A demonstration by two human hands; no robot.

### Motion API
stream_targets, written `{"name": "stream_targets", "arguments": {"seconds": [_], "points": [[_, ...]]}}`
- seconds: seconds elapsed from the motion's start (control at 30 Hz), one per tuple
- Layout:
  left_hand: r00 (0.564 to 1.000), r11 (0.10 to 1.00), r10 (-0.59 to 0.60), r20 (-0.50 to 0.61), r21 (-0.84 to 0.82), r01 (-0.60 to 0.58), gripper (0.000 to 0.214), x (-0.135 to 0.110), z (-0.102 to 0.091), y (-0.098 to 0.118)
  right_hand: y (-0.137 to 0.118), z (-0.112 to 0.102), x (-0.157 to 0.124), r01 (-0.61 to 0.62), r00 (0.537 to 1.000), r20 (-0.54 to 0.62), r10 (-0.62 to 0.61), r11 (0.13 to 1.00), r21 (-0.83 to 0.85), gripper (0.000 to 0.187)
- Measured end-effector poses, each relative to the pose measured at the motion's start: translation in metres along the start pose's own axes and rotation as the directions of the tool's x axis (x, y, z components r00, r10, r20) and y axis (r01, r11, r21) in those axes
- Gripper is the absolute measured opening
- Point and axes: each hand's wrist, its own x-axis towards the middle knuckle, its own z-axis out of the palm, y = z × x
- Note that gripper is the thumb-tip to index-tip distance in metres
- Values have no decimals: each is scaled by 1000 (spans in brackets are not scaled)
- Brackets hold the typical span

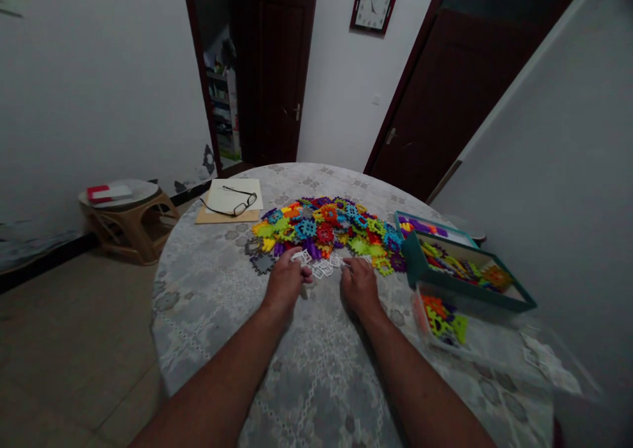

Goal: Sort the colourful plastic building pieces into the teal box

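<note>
A heap of colourful plastic interlocking pieces point(329, 229) lies on a round table covered with a grey patterned cloth point(306, 369). In front of the heap sits a short row of joined white pieces point(321, 264). My left hand point(285, 280) rests at the row's left end, fingers curled and pinched on a white piece. My right hand point(360, 284) is at the right end, fingers bent down onto the white pieces. A few grey pieces point(261, 260) lie left of my left hand.
A teal box point(465, 283) holding more pieces stands at the right, with a clear plastic tray point(440, 319) of pieces in front of it. Black glasses point(233, 205) lie on papers at the far left. A small stool point(131, 217) stands beside the table; doors behind.
</note>
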Motion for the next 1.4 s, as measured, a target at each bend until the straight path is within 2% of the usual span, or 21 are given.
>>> {"name": "stream_targets", "arguments": {"seconds": [0.27,0.57,0.73,0.9,1.0,1.07,1.17,1.3,1.4], "points": [[1000,1000,-17,22,-5,17,51,-3,2,2,-10,4,-5,47,991,133,-22,981,-187,43],[998,999,-10,68,49,7,53,-6,2,1,-26,-16,-4,56,964,266,-3,980,-192,22],[997,998,3,72,61,-8,52,-6,2,-1,-32,-23,-11,109,956,293,-34,964,-243,20],[997,998,-17,74,66,12,52,-6,3,1,-31,-20,-7,144,951,304,-53,948,-284,20],[995,997,-26,99,78,18,54,-7,3,2,-24,-17,0,22,976,215,18,983,-184,28],[991,994,-57,118,96,46,56,-8,3,2,-19,-18,5,-105,988,112,107,994,-19,32],[984,989,-109,144,116,92,58,-9,5,-1,-15,-21,7,-219,975,38,217,932,288,33],[970,985,-125,209,147,95,59,-10,7,-5,-20,-23,1,-213,976,84,200,821,529,35],[962,983,-117,247,166,77,60,-11,6,-6,-27,-20,-5,-135,990,109,89,827,546,33]]}}
